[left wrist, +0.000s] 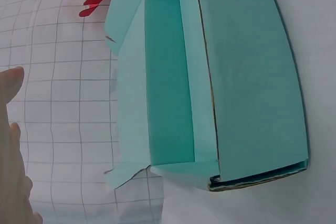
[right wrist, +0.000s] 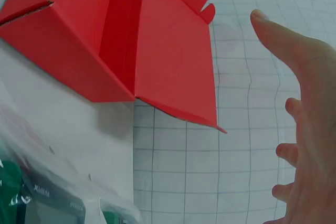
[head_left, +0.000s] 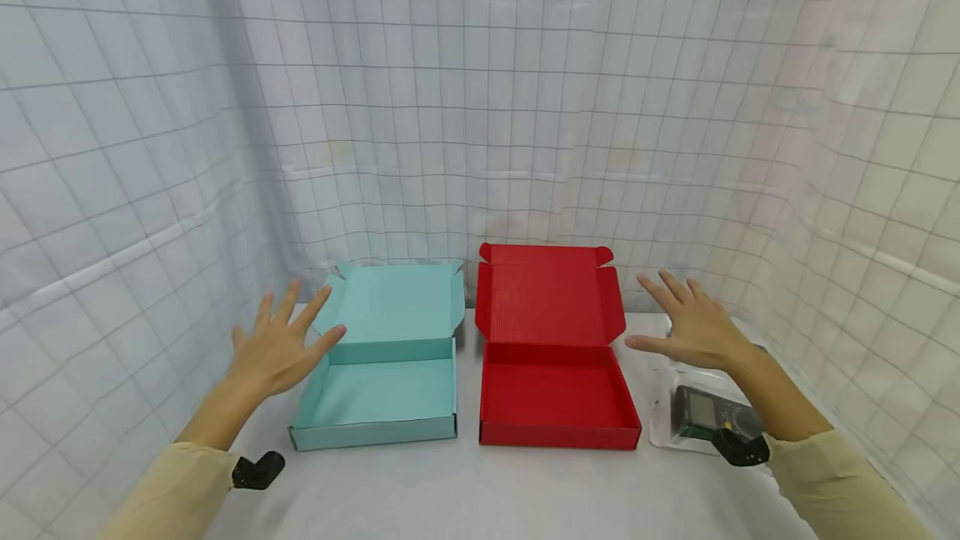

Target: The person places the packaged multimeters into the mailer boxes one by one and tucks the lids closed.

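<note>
The left hand (head_left: 276, 352), splayed, grasping nothing, hovers left of the open turquoise box (head_left: 382, 352); the right hand (head_left: 697, 332), likewise spread and empty, hovers right of the open red box (head_left: 557, 353); both are shallow cardboard rectangles, flapped lids (head_left: 397, 302) tilted back at the far side; crinkled clear plastic (head_left: 663, 427) covers a dark meter (head_left: 703, 419) at right.

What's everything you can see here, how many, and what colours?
light blue box: 1, light blue, left of middle, lid open
red box: 1, red, right of middle, lid open
plastic bag: 1, clear, right of red box
meter: 1, dark grey and green, in plastic bag
table: 1, white, underneath
grid sheeting: count unclear, white, dark lines, back and sides
wrist devices: 2, black, one per wrist
sleeves: 2, pale yellow, one each side
left hand: 1, bare, by light blue box
right hand: 1, bare, by red box
</note>
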Demonstrator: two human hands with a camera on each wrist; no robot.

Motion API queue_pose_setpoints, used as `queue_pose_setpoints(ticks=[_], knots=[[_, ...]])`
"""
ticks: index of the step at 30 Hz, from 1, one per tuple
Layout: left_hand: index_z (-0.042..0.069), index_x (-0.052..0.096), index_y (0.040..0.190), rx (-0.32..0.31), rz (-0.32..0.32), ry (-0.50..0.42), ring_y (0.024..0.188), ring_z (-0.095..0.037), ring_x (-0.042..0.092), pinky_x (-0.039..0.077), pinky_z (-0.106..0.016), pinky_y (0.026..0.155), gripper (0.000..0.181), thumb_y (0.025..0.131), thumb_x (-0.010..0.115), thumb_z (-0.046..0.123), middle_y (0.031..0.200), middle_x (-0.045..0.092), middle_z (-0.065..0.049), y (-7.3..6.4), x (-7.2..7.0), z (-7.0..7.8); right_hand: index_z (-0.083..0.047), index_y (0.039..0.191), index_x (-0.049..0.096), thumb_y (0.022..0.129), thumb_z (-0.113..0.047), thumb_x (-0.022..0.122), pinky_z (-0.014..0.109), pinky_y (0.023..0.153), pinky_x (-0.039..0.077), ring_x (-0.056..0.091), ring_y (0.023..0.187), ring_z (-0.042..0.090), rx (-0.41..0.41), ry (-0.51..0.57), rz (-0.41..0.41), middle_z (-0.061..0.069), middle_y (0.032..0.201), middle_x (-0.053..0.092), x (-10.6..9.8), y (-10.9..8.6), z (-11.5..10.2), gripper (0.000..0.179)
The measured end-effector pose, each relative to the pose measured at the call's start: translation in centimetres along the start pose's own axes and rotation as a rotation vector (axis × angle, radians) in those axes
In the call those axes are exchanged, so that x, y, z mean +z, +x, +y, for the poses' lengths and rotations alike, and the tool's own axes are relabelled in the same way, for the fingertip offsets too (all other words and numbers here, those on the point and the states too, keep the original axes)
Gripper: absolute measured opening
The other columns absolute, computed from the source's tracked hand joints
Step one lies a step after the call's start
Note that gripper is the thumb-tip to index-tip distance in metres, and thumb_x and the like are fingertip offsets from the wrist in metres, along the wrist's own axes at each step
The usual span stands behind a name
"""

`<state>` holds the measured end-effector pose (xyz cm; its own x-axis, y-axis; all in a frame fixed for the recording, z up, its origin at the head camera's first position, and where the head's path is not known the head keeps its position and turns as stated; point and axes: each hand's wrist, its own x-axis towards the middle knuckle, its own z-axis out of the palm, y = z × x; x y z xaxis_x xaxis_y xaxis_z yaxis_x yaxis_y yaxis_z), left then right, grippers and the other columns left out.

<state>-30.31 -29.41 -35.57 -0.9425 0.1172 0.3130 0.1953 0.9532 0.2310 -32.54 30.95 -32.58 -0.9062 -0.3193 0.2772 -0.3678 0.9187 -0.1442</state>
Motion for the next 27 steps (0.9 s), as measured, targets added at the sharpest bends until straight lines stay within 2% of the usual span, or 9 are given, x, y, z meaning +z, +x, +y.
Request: queue_pose_setpoints(ticks=[3,6,11,14,16,21,24,27], knots=[[0.029,0.008,0.168,0.016,-0.009,-0.046,0.145,-0.066,0.0,0.005,-0.095,0.091,0.082,0.103,0.041,0.067,0.17,-0.003,-0.024,-0.8,0.0,-0.2,-0.016,0.166,0.022,0.088,-0.068,0.066,0.085,0.099,0.028,0.022,0.142,0.063,-0.005,0.029,0.009,0.028,0.165,0.022,0.1,-0.4,0.9,0.103],[0.024,0.009,0.168,0.034,-0.009,-0.155,0.144,-0.068,0.0,0.009,-0.094,0.092,0.083,0.104,0.047,0.06,0.169,-0.003,-0.027,-1.6,0.4,-0.4,-0.016,0.166,0.022,0.088,-0.064,0.069,0.084,0.098,0.031,0.023,0.143,0.061,-0.004,0.085,0.003,0.028,0.165,0.022,0.2,-0.9,2.1,0.103],[0.017,0.005,0.168,0.038,-0.023,-0.371,0.147,-0.062,0.0,0.011,-0.09,0.098,0.084,0.106,0.052,0.049,0.168,-0.008,-0.029,-2.7,1.2,-1.2,-0.016,0.166,0.02,0.088,-0.055,0.074,0.086,0.099,0.025,0.018,0.146,0.056,-0.054,0.186,-0.013,0.026,0.166,0.02,0.4,-1.7,3.9,0.102],[0.013,0.0,0.167,0.03,-0.051,-0.467,0.149,-0.058,0.0,0.01,-0.088,0.1,0.086,0.106,0.053,0.045,0.168,-0.007,-0.03,-3.4,1.5,-1.6,-0.017,0.167,0.02,0.087,-0.048,0.078,0.087,0.099,0.022,0.014,0.149,0.054,-0.085,0.253,-0.022,0.025,0.167,0.017,0.7,-2.5,5.0,0.103],[0.012,-0.005,0.166,0.012,-0.096,-0.54,0.149,-0.058,-0.002,0.01,-0.087,0.101,0.09,0.107,0.054,0.043,0.167,-0.008,-0.03,-3.9,1.8,-1.9,-0.017,0.167,0.019,0.087,-0.044,0.08,0.088,0.098,0.022,0.013,0.149,0.054,-0.094,0.297,-0.03,0.025,0.167,0.015,1.1,-3.1,5.8,0.104],[0.016,-0.019,0.163,-0.11,-0.278,-0.702,0.149,-0.059,0.0,0.016,-0.086,0.102,0.102,0.104,0.061,0.042,0.168,-0.013,-0.026,-5.3,2.8,-3.1,-0.017,0.166,0.02,0.086,-0.039,0.081,0.087,0.094,0.029,0.023,0.145,0.057,-0.066,0.369,-0.06,0.027,0.165,0.02,1.7,-4.3,7.2,0.104],[0.014,-0.019,0.163,-0.156,-0.364,-0.774,0.15,-0.055,0.0,0.015,-0.084,0.104,0.104,0.103,0.063,0.037,0.169,-0.013,-0.024,-5.9,3.4,-3.7,-0.015,0.166,0.021,0.086,-0.037,0.08,0.087,0.092,0.033,0.027,0.142,0.058,-0.047,0.397,-0.086,0.028,0.164,0.023,1.9,-4.9,7.9,0.102],[0.007,-0.016,0.163,-0.181,-0.43,-0.878,0.151,-0.053,-0.004,0.01,-0.081,0.109,0.1,0.105,0.062,0.033,0.169,-0.013,-0.024,-6.2,4.1,-4.2,-0.012,0.165,0.024,0.087,-0.034,0.08,0.085,0.092,0.034,0.028,0.141,0.059,-0.027,0.422,-0.109,0.029,0.163,0.025,2.2,-5.6,8.6,0.098]])
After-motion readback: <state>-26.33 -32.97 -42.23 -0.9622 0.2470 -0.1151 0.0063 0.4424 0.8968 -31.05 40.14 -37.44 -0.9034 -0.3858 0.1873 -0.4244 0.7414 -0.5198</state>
